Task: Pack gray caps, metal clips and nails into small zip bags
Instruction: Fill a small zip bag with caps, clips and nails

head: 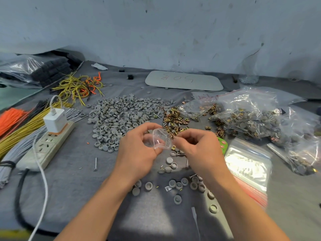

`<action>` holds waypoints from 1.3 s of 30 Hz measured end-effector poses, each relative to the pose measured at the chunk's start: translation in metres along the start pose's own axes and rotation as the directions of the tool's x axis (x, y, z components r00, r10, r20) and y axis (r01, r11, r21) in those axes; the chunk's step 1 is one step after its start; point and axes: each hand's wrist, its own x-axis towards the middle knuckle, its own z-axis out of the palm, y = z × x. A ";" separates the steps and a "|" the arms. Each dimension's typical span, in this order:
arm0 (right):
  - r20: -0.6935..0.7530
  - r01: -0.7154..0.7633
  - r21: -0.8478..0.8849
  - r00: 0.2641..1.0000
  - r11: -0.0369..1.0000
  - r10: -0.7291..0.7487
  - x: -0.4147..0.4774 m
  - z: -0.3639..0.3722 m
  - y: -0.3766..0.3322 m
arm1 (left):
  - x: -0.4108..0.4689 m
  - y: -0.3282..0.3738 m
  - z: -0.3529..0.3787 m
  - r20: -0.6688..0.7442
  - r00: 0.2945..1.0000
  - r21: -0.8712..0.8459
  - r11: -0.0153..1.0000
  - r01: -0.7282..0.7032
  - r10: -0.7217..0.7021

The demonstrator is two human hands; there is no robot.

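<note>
Spillage is the likely failure here: the left hand (139, 146) curls round the small zip bag (160, 139) and the right hand (196, 146) pinches its edge above scattered gray caps (169, 160), near metal clips (175, 119), so a slack mouth could shed parts.

Both hands raised over the grey cloth-covered table (69, 188).
- Left hand (137, 146) and right hand (196, 146) pinch a small clear plastic zip bag (160, 139) between them, fingers curled at its edges.
- Heap of round gray plastic caps (121, 112) at 11 o'clock from the hands.
- Brass-coloured metal clips (175, 119) at 1 o'clock.
- Filled clear bags (251, 117) at 2 o'clock.
- Flat stack of empty zip bags (248, 166) at 4 o'clock.
- One loose steel nail (95, 164) at 8 o'clock.
- White power strip (50, 143) at 9 o'clock.
</note>
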 end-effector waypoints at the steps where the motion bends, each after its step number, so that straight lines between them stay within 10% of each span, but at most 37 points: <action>1: -0.023 -0.043 0.015 0.999 0.999 0.044 0.002 -0.005 0.002 | 0.000 0.001 0.000 -0.025 1.000 0.006 1.000 0.005 -0.005; 8: -0.303 -0.034 -0.027 0.953 0.999 0.024 0.006 -0.036 0.008 | 0.001 0.005 -0.007 -0.142 0.988 0.008 0.998 0.055 -0.053; 15: 0.001 -0.110 -0.514 0.992 0.850 0.129 0.013 -0.046 0.029 | 0.000 0.006 -0.005 -0.121 0.991 0.046 0.998 0.053 -0.047; 26: 0.151 0.100 -0.785 0.988 0.611 0.033 0.010 -0.018 0.019 | 0.000 0.005 0.002 -0.075 0.997 0.107 0.994 0.037 -0.029; 32: 0.119 0.077 -0.743 0.993 0.665 0.017 0.010 -0.019 0.024 | 0.000 0.003 0.001 -0.065 0.997 0.136 0.989 0.050 -0.041; 39: 0.054 0.064 -0.169 0.997 0.983 -0.056 0.002 -0.025 0.015 | -0.003 0.002 0.000 -0.008 1.000 0.213 0.977 -0.017 0.019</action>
